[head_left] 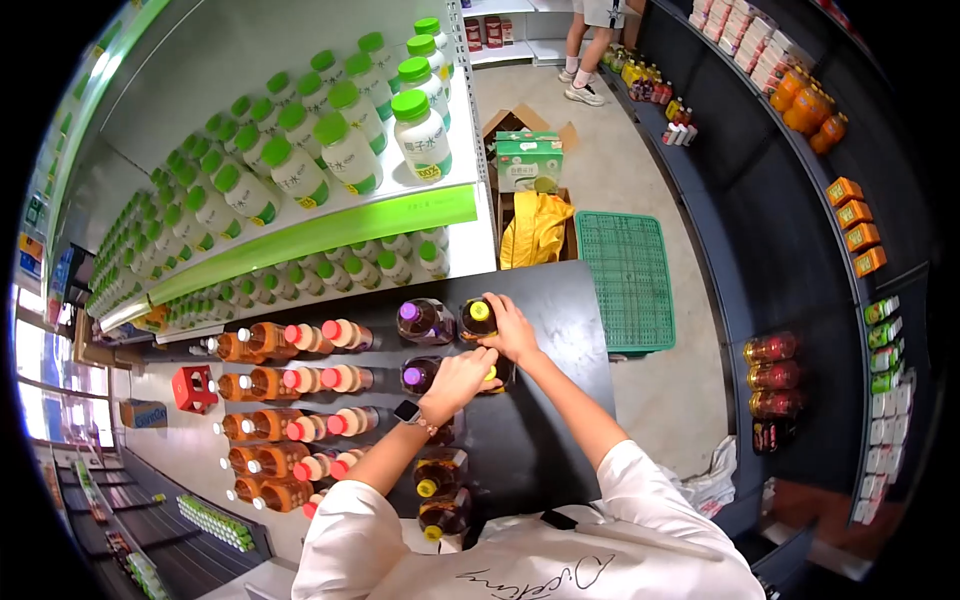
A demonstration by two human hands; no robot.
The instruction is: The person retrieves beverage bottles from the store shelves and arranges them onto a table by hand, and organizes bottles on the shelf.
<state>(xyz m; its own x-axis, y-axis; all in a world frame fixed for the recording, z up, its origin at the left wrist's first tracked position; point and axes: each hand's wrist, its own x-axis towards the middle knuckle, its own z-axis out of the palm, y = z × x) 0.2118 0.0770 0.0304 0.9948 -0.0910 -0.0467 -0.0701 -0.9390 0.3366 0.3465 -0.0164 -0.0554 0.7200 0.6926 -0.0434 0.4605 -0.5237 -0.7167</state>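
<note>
Evidently, yellow-capped bottle lies clasped inside right hand — grip of left hand unclear.

1. Two bare hands are showing: one left hand and one right hand.
2. Yellow-capped bottles are numbering at least four; the arms are obstructing a full count.
3. Purple-capped bottles are numbering two.
4. Orange boxes are numbering four.
5. Red-and-gold packs are numbering three.
6. One green crate, one yellow bag, one red stool and one wristwatch are showing.
7. Green-capped bottles are exceeding a reliable count.
8. One other person is showing, with two shoes.
</note>
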